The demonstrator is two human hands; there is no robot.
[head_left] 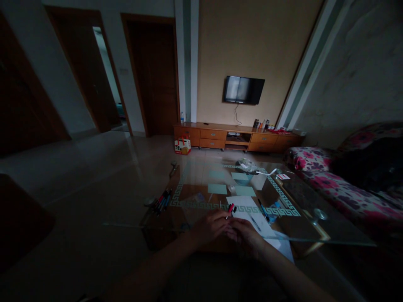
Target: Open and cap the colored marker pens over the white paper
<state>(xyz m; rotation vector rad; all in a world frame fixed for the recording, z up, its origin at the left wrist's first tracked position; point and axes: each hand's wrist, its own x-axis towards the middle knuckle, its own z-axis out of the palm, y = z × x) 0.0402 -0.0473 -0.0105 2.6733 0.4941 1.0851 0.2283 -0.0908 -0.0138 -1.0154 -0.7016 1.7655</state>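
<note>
My left hand (210, 227) and my right hand (244, 233) meet over the near edge of a glass coffee table (308, 228). Together they pinch a pen (230, 210) with a red cap and a black part beside it, its tip sticking up above my fingers. Both hands have their fingers curled closed around it. White paper sheets (252, 212) lie just beyond my right hand, with a blue pen (263, 209) resting on them. A bundle of red, black and blue pens (161, 200) lies on the table's left side.
Several pale green cards (217, 188) lie in the middle of the table, a plastic bag (247, 165) at its far end. A flowered sofa (327, 180) runs along the right. A wooden TV cabinet (236, 137) and wall TV (243, 89) stand behind; dark doors at left.
</note>
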